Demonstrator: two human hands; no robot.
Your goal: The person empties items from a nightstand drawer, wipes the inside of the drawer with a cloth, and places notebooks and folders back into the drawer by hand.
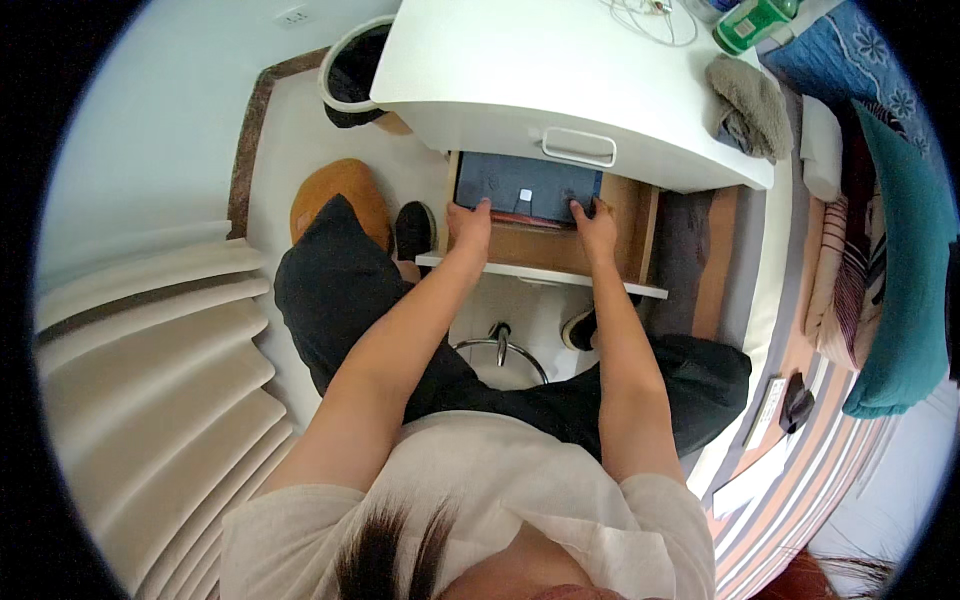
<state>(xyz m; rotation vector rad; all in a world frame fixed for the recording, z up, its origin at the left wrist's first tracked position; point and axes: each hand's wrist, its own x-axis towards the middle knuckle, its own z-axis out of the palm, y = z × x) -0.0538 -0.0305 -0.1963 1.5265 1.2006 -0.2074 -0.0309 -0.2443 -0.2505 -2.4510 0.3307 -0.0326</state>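
Note:
A pulled-out drawer (pixel 626 240) with a light wood inside and a white front lies before me. In its back part is a flat dark blue-grey case (pixel 544 169) with a small white square on top. My left hand (pixel 470 220) grips the near left corner, thumb on the upper face. At the near right corner my right hand (pixel 596 223) has its thumb on top and its fingers along the side. A reddish edge shows under the case's near side. The case's far end is hidden beneath the desk front.
Above the open drawer, a white desk (pixel 525 60) has another drawer with a handle (pixel 578 147). A grey towel (pixel 746 101) and a green bottle (pixel 752 22) lie on top. A bin (pixel 326 82) stands left, a striped bed (pixel 739 300) right. A chrome-legged stool (pixel 501 352) is below.

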